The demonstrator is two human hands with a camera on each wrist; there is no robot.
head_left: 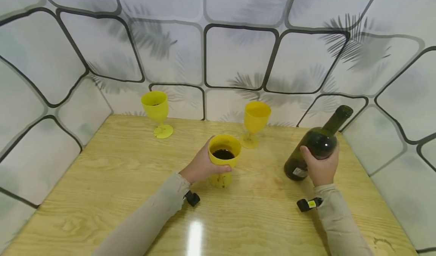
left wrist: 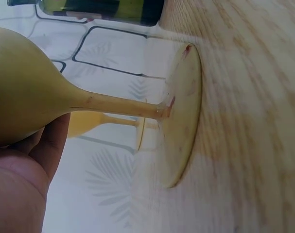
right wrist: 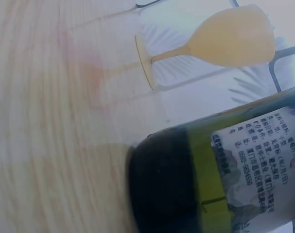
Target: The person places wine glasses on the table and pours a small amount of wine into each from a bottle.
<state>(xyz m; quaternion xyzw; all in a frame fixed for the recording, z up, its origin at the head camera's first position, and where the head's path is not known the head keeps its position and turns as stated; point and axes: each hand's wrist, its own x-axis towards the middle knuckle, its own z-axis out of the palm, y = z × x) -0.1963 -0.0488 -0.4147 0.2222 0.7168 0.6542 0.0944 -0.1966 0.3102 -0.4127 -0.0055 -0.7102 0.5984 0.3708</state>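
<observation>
A yellow goblet (head_left: 224, 150) with dark liquid inside is gripped round its bowl by my left hand (head_left: 204, 164). The left wrist view shows its stem (left wrist: 118, 104) and its round foot (left wrist: 183, 116), with reddish stains; whether the foot touches the table I cannot tell. My right hand (head_left: 321, 165) grips a dark green wine bottle (head_left: 318, 142) round the body. The bottle's neck leans up and to the right, and its mouth looks uncapped. A printed, worn label (right wrist: 264, 165) shows in the right wrist view. Whether the bottle's base touches the table is unclear.
Behind the held goblet, an orange-yellow goblet (head_left: 256, 120) stands near the back wall. Another yellow goblet (head_left: 155, 106), with a little dark liquid visible, stands at the back left. Patterned walls (head_left: 238, 55) close off the back and sides of the wooden table (head_left: 136, 165).
</observation>
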